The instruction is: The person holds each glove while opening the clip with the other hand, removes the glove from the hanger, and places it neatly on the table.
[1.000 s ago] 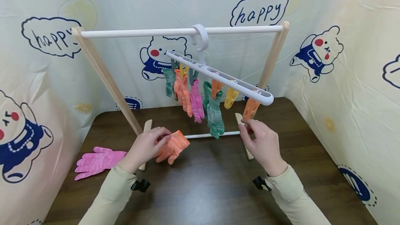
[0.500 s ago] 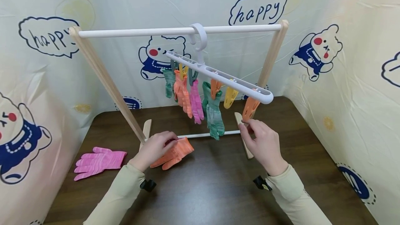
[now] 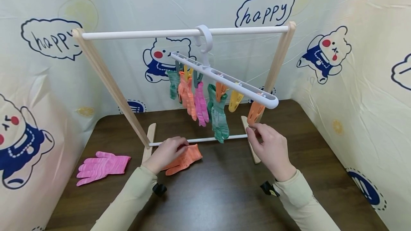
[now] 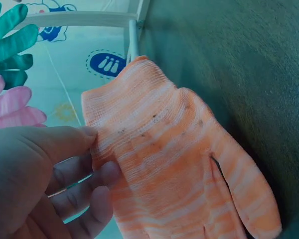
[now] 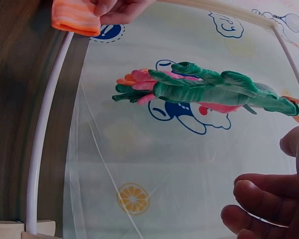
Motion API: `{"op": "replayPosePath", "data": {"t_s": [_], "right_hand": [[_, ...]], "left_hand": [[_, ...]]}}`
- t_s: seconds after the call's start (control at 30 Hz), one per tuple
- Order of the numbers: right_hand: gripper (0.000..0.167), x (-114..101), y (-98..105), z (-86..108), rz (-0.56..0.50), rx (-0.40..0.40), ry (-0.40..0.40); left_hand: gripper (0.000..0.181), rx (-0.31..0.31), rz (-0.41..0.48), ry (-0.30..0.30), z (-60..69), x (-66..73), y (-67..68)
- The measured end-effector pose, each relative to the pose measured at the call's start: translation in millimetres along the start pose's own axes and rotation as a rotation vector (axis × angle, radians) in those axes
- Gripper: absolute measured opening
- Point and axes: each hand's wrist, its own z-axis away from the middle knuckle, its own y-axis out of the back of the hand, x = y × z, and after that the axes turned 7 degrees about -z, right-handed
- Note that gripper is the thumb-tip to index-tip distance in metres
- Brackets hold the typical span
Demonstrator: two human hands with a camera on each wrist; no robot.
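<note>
My left hand (image 3: 168,152) pinches an orange striped knit glove (image 3: 185,159) near its cuff. In the left wrist view the thumb lies on the glove's edge, and the glove fingers point down. At the lower end of an orange clothespin (image 3: 255,112), my right hand (image 3: 269,145) has its thumb and index fingertip in a pinch. That clothespin hangs at the near end of a white clip hanger (image 3: 231,80); the right wrist view does not show it. A yellow clothespin (image 3: 236,101) beside it holds nothing. A green glove (image 3: 219,117) hangs from another orange clothespin (image 3: 220,91).
A wooden rack with a white top rod (image 3: 144,34) and lower rod (image 3: 236,137) stands on the dark table (image 3: 212,195). Pink (image 3: 201,104) and orange (image 3: 187,93) gloves hang farther back. A pink glove (image 3: 104,165) lies at left. Patterned curtain encloses the back and sides.
My left hand has moved right and slightly down with the orange glove. My right hand has stayed at the clothespin, and the hanger's near end has shifted slightly left.
</note>
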Motion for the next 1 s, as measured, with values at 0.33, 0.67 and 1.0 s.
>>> {"op": "replayPosePath", "data": {"t_s": [0.33, 0.67, 1.0], "right_hand": [[0.016, 1, -1, 1.0, 0.011, -0.005, -0.013], [0.016, 1, 0, 2.2, 0.018, -0.022, -0.031], [0.016, 3, 1, 3.9, 0.032, -0.037, -0.048]], "left_hand": [[0.006, -0.027, 0.028, -0.001, -4.5, -5.0, -7.1], [0.009, -0.055, 0.045, -0.002, -3.6, -6.4, -11.7], [0.007, -0.078, 0.04, 0.006, -6.7, -6.9, -16.1]]}}
